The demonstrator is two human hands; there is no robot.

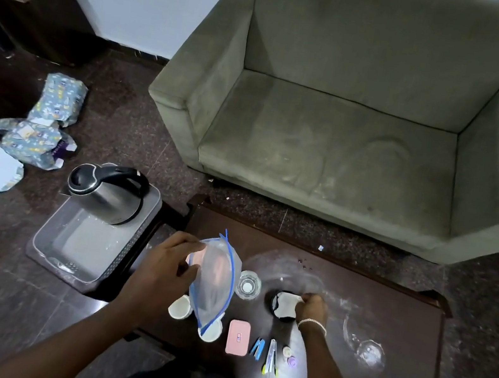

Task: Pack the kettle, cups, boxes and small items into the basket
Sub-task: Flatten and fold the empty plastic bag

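Observation:
A steel kettle (107, 192) with a black lid and handle stands in the far end of the grey basket (47, 240) on the floor, left of the dark table (386, 313). My left hand (165, 269) holds a clear zip bag (215, 278) with a blue seal upright above two white cups (180, 307). My right hand (313, 310) pinches something white in a small black bowl (280, 306). A drinking glass (248, 285) stands between bag and bowl. A pink box (238, 337), blue clips (257, 347), pens (271, 356) and small caps (289, 356) lie near the front edge.
A green sofa (353, 123) stands behind the table. Wrapped parcels (36, 124) lie on the floor at the left, near a dark cabinet (33, 7). A clear glass lid (370, 353) rests on the table's right side.

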